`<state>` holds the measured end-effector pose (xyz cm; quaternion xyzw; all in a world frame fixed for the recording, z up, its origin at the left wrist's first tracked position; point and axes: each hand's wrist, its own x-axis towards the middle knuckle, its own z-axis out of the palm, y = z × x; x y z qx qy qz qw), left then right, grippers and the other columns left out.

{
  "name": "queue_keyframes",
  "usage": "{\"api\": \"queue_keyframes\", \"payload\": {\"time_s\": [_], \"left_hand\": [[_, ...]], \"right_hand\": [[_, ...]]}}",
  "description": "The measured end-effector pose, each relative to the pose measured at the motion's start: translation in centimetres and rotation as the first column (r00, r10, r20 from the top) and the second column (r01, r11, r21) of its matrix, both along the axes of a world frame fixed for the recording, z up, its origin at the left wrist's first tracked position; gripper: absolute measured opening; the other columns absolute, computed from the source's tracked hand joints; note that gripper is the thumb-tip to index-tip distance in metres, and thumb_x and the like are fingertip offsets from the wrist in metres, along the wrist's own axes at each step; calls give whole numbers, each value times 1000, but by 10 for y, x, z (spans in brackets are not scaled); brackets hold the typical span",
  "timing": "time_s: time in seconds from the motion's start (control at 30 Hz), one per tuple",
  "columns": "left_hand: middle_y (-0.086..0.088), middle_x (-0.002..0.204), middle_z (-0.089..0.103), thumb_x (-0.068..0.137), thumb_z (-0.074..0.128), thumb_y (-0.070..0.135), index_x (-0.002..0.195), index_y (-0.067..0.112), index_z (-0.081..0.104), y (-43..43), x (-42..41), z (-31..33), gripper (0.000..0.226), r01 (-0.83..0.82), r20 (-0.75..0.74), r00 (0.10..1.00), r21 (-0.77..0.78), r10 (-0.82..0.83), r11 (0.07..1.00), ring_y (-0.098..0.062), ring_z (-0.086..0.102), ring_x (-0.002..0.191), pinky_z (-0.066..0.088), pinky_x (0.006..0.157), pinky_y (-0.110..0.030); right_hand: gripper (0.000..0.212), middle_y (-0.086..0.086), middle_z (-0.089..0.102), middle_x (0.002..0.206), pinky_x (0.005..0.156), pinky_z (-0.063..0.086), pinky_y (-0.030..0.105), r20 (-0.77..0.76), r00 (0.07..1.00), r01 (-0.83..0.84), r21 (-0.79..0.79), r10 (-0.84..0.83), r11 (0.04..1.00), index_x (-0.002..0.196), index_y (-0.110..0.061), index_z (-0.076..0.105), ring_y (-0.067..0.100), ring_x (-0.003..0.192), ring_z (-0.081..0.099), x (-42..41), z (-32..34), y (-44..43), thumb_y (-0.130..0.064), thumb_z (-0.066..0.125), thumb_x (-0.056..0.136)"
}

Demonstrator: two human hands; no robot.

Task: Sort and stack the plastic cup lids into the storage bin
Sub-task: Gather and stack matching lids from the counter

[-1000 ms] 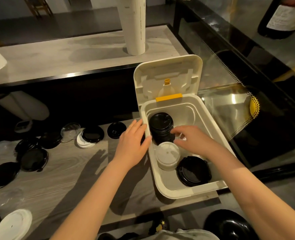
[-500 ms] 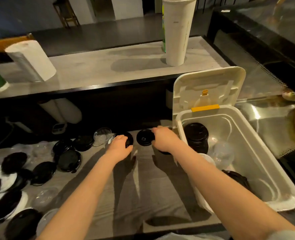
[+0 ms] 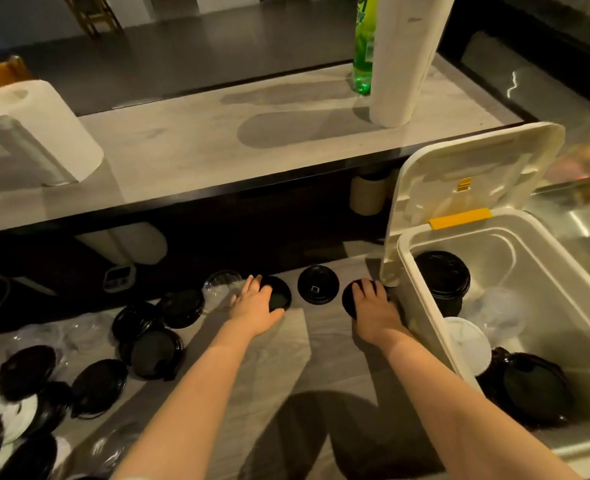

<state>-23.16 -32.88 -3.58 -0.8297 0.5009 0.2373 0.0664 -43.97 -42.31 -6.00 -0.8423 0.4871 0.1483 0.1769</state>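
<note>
slips are the worry: left hand (image 3: 255,306) and right hand (image 3: 373,310) lie flat on black lids (image 3: 281,294) on the worktop (image 3: 286,368), not gripping. the right lid (image 3: 348,299), just beside the storage bin (image 3: 477,239), could knock its wall.

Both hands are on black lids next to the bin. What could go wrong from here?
The black lid under the right hand lies close to the storage bin, so lifting it may catch the rim. A clear lid beside the left hand is hard to see and might be dragged along.
</note>
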Motion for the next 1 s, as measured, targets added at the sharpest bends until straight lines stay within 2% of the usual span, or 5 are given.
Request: {"api": "queue_keyframes", "payload": {"time_s": [0.17, 0.33, 0.47, 0.73, 1.0], "left_hand": [[-3, 158, 9, 90, 51, 47, 141, 15, 35, -19, -8, -3, 62, 53, 45, 998, -129, -48, 990, -20, -2, 146, 11, 116, -44], [-3, 157, 12, 85, 61, 42, 148, 18, 19, -52, -31, -8, 79, 138, -66, 987, -135, -147, 981, -20, 7, 145, 18, 115, -44], [-1, 159, 4, 84, 63, 41, 150, 21, 5, -67, -43, -18, 91, 153, -103, 982, -33, -156, 988, -22, 6, 145, 15, 117, -44], [-8, 140, 31, 73, 72, 43, 143, 16, 30, -54, -66, -22, 86, 58, -61, 996, -121, -65, 991, -31, 37, 128, 33, 108, -39], [-9, 139, 33, 68, 78, 37, 139, 14, 33, -26, -74, 12, 87, -179, -253, 963, -341, 93, 923, -29, 35, 129, 37, 104, -42]], "right_hand": [[71, 7, 26, 142, 104, 39, 39, 130, 992, -9, 12, 7, 1000, 139, -19, 30, 32, 130, 31, -3, 0, -1, -21, 70, 79], [74, 3, 40, 136, 106, 34, 35, 255, 963, 82, 49, -92, 995, 133, -21, 37, 27, 125, 36, -10, 6, 2, -33, 74, 71], [73, 0, 41, 136, 106, 30, 28, 427, 871, 235, 69, -242, 969, 134, -22, 38, 21, 127, 37, -15, 10, 15, -32, 73, 71], [72, 2, 40, 136, 96, 30, 18, 615, 691, 320, 210, -379, 924, 135, -18, 41, 19, 123, 43, -16, 21, 20, -24, 74, 71], [68, 0, 46, 127, 98, 36, 21, 833, 471, 265, 180, -290, 947, 131, -17, 44, 12, 119, 44, -7, 68, 24, -26, 77, 73]]}}
